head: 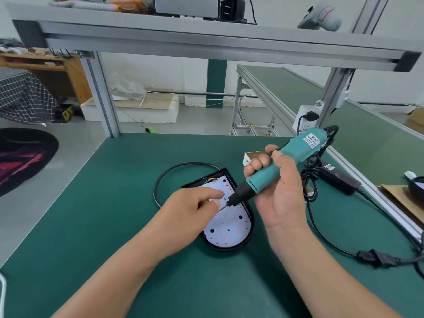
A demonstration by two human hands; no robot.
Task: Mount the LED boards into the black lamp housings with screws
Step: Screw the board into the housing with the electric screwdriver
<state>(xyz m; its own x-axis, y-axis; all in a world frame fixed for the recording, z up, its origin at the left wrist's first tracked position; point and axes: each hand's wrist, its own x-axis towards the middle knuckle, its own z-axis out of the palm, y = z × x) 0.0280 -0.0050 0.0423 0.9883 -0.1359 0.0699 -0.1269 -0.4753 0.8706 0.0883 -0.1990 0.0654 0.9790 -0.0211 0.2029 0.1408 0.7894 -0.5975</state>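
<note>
A black lamp housing (249, 220) lies on the green table with a white LED board (231, 223) dotted with red LEDs seated inside it. My right hand (275, 191) grips a teal electric screwdriver (282, 166), its bit angled down-left to the board. My left hand (190, 211) hovers over the board and pinches a small screw at the bit's tip (219, 210); the screw itself is too small to make out clearly. Coloured wires (212, 179) show at the housing's far end.
The housing's black cable (158, 187) loops on the mat behind it. The screwdriver's cord and black power adapter (339, 177) lie to the right, with a plug (376, 258) nearer me. A small cardboard box (254, 156) sits behind my right hand. Aluminium frame posts stand at the table's back.
</note>
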